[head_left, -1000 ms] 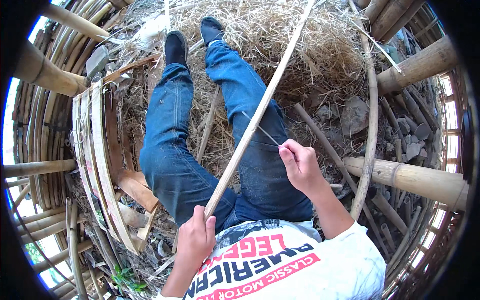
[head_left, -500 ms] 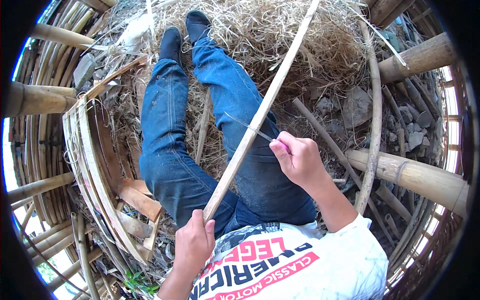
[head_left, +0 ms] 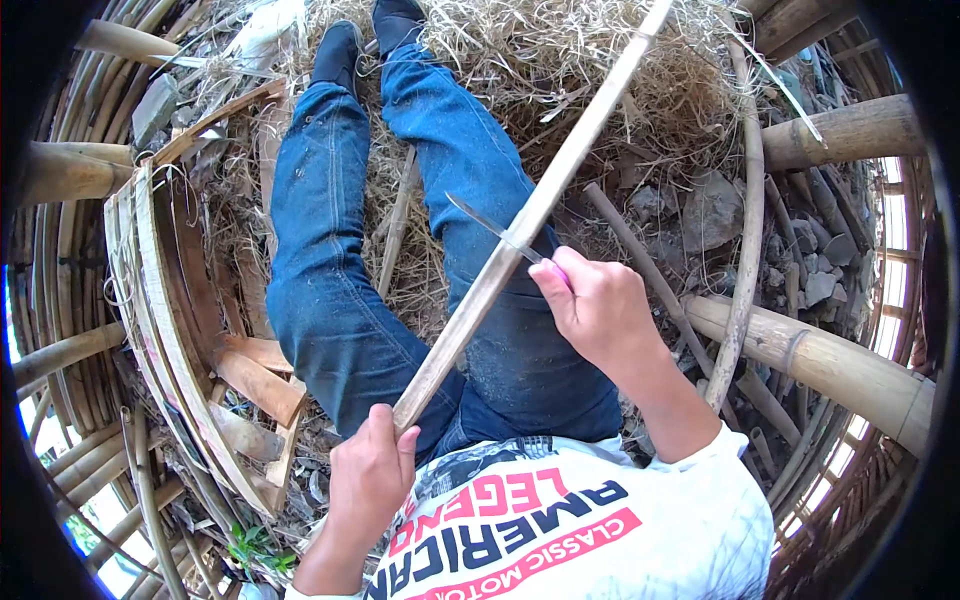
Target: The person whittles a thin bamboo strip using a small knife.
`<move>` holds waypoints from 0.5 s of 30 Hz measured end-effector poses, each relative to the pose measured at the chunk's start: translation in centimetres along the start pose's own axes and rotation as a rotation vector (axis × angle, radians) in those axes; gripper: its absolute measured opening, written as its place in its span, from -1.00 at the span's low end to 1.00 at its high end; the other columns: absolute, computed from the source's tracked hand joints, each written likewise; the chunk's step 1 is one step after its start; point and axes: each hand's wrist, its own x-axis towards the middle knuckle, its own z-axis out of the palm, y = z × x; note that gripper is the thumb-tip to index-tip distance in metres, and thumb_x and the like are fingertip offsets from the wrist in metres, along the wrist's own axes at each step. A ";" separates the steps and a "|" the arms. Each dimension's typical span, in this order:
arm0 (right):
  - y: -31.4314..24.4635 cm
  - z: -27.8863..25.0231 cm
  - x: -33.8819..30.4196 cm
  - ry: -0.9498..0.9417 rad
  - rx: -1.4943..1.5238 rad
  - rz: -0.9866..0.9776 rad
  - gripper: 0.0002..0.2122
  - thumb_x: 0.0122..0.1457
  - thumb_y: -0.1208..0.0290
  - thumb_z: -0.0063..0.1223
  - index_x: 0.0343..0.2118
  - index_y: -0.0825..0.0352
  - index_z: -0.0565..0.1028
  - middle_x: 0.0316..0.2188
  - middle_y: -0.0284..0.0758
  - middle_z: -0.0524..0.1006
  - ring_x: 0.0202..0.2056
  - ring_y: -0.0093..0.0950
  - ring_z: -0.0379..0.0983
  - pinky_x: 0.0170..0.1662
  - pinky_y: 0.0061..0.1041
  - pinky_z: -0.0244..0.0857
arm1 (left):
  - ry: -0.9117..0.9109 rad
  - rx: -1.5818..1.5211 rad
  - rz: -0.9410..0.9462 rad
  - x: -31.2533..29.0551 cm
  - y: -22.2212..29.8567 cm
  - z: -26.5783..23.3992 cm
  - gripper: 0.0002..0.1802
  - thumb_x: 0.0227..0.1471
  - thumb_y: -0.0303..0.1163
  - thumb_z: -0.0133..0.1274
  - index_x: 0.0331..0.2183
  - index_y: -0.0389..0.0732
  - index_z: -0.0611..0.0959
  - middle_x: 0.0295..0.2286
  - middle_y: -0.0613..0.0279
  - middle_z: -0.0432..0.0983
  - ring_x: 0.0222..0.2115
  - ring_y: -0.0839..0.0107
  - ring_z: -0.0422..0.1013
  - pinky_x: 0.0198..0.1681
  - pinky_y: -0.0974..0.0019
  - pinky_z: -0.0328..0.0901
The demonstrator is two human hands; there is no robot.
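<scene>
My left hand (head_left: pixel 372 465) is closed around the lower end of a long pale bamboo strip (head_left: pixel 462 325). The strip slants up and to the right over my thighs, toward the top of the view. A knife (head_left: pixel 477 216) with a pinkish-purple handle is gripped in my right hand (head_left: pixel 597 308), its handle mostly hidden by the fingers. The thin, pointed blade crosses the strip about midway along and touches it, its tip sticking out to the left. Under the strip are my outstretched legs in blue jeans (head_left: pixel 330 240).
Several pale split strips (head_left: pixel 165 320) lean in a bundle at the left. Dry straw and shavings (head_left: pixel 590 90) are heaped beyond my feet. Thick bamboo poles (head_left: pixel 820 365) jut in from both sides, and rubble stones (head_left: pixel 713 212) lie at the right.
The blade now shows its broad side more and its tip has risen slightly. The strip's far end has shifted right, and my left hand sits a little further left.
</scene>
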 end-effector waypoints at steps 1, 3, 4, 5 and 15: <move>0.3 0.0 -0.2 -0.001 -0.010 -0.005 -0.63 0.30 0.08 -0.11 -0.54 0.25 0.39 -0.76 -0.20 0.44 -0.67 -0.19 0.48 -0.64 -0.29 0.31 | 0.002 0.001 -0.007 0.0 -0.1 0.0 -0.74 0.15 -0.33 0.03 -0.38 -0.28 0.35 -0.58 -0.07 0.43 -0.59 -0.09 0.43 -0.57 0.01 0.30; 0.8 0.2 -1.0 -0.008 0.015 0.004 -0.63 0.30 0.08 -0.11 -0.54 0.25 0.39 -0.76 -0.21 0.44 -0.67 -0.20 0.48 -0.65 -0.29 0.31 | -0.015 0.016 0.036 0.1 -0.3 -0.1 -0.72 0.14 -0.32 0.06 -0.39 -0.28 0.34 -0.58 -0.06 0.44 -0.60 -0.09 0.43 -0.58 0.02 0.30; 0.8 0.3 -1.3 0.022 0.007 -0.002 -0.63 0.30 0.08 -0.11 -0.54 0.24 0.39 -0.76 -0.22 0.44 -0.67 -0.20 0.47 -0.65 -0.29 0.31 | -0.017 0.015 0.033 0.2 -0.3 0.0 -0.72 0.14 -0.32 0.06 -0.39 -0.28 0.34 -0.58 -0.06 0.44 -0.60 -0.09 0.43 -0.58 0.02 0.30; 0.9 0.4 -1.4 0.052 -0.002 -0.006 -0.63 0.30 0.07 -0.12 -0.54 0.24 0.39 -0.76 -0.22 0.45 -0.67 -0.20 0.47 -0.65 -0.29 0.31 | -0.022 -0.004 0.032 0.2 -0.3 0.1 -0.71 0.13 -0.31 0.07 -0.39 -0.28 0.34 -0.59 -0.06 0.44 -0.60 -0.09 0.43 -0.59 0.02 0.30; 1.3 1.0 -1.0 0.084 0.003 -0.041 -0.60 0.29 0.04 -0.11 -0.57 0.23 0.38 -0.76 -0.25 0.44 -0.69 -0.22 0.46 -0.66 -0.31 0.30 | 0.014 0.015 -0.005 0.3 -1.1 0.0 -0.75 0.09 -0.41 0.10 -0.34 -0.26 0.34 -0.67 -0.11 0.42 -0.61 -0.14 0.43 -0.59 -0.03 0.26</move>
